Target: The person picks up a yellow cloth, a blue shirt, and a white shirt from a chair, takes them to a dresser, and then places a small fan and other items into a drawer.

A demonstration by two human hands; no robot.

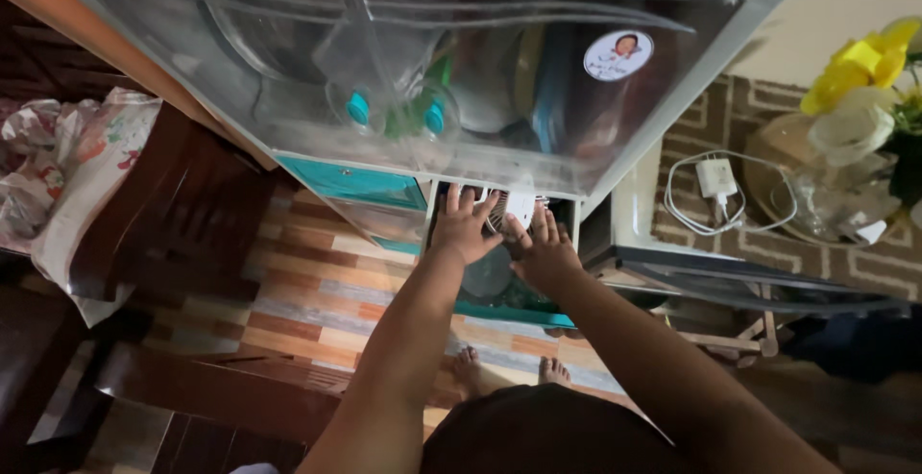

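Left hand [464, 225] and right hand [544, 251] spread open-fingered, gripping nothing — both reach into the teal drawer [514, 313], pressing on a small white fan [511, 209] to steady it.

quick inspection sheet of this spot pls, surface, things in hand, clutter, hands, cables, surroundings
surface: striped multicolour floor; the person's bare feet stand on it.
job's things: clear plastic drawer unit with teal-fronted drawers; both hands reach into the open drawer, over a small white fan-like item; what it is exactly cannot be told.
clutter: top drawer holds clear containers and bottles with teal caps; crumpled printed bag to the left.
hands: left hand and right hand spread, fingers open, gripping nothing visible.
cables: white charger with coiled cable on the side table.
surroundings: dark wooden chair, patterned brown mat, yellow and white flowers.
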